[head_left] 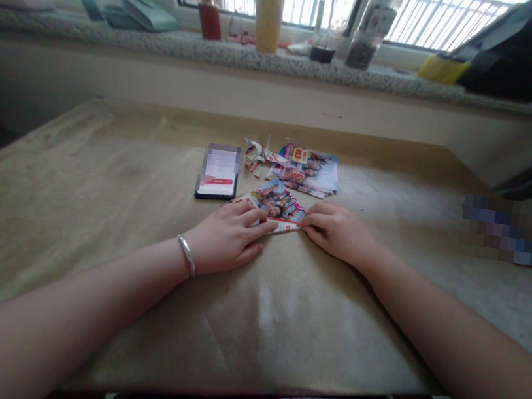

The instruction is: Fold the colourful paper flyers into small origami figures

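A printed paper flyer (285, 202), folded at an angle, lies on the table in front of me. My left hand (228, 237), with a silver bangle at its wrist, rests on the flyer's left part with fingers spread flat, covering that corner. At the right corner, the thumb and fingers of my right hand (335, 232) are pinched together on the paper. Just behind lies a small pile of similar flyers (321, 174). Beside it sits a folded, pointed paper shape (254, 157). To the left of the flyer is a phone (217, 183) with its screen lit.
A glossy cover spreads over the table (97, 202). Far right lies a blurred bluish item (506, 233). Along the stone windowsill (169, 44) stand a red bottle (209, 18), a tall yellowish cylinder (268, 8), clear containers (368, 32) and a dark bag (518, 57).
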Demonstrator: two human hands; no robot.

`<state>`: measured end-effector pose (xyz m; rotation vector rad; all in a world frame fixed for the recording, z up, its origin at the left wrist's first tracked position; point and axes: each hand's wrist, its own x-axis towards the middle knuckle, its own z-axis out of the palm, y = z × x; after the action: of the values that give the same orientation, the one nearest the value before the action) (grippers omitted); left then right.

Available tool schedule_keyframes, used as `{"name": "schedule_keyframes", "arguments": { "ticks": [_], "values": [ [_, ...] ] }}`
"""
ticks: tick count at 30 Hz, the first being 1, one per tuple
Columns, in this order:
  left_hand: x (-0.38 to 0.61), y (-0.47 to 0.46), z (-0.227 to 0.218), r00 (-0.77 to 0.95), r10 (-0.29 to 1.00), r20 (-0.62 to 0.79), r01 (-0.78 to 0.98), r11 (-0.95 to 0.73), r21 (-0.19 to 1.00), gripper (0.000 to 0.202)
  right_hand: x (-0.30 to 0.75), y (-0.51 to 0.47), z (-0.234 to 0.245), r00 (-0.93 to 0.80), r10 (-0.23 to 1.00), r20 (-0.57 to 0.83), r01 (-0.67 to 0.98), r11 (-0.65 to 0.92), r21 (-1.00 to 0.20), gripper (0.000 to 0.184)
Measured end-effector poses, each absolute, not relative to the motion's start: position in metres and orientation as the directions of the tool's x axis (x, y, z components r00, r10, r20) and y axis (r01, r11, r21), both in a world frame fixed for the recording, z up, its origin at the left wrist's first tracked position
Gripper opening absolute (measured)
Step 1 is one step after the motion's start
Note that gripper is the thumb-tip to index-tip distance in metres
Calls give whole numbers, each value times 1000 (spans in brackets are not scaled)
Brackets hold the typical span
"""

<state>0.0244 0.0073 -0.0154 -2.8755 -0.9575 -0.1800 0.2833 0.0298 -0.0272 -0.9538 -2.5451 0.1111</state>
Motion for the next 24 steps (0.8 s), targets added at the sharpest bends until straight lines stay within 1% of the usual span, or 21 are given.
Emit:
{"name": "schedule_keyframes", "arguments": {
  "ticks": [5,10,14,18,24],
  "values": [
    [24,8,-18,794,586,160,599,-799,-48,45,282,28,-26,-696,624,356,610,775,-166,18],
    [25,8,-16,802,574,165,585,-811,-22,46,280,26,-24,-743,566,356,587,807,-57,22],
    [25,7,-13,811,558,179,568,-823,-8,47,278,25,-25,-759,539,364,554,829,-73,27],
    [25,7,-13,814,554,176,566,-824,-25,44,277,26,-25,-763,533,365,543,835,-85,27],
    [25,7,-14,817,552,165,564,-825,-34,44,277,26,-22,-787,517,336,531,846,-59,26]
  ]
}}
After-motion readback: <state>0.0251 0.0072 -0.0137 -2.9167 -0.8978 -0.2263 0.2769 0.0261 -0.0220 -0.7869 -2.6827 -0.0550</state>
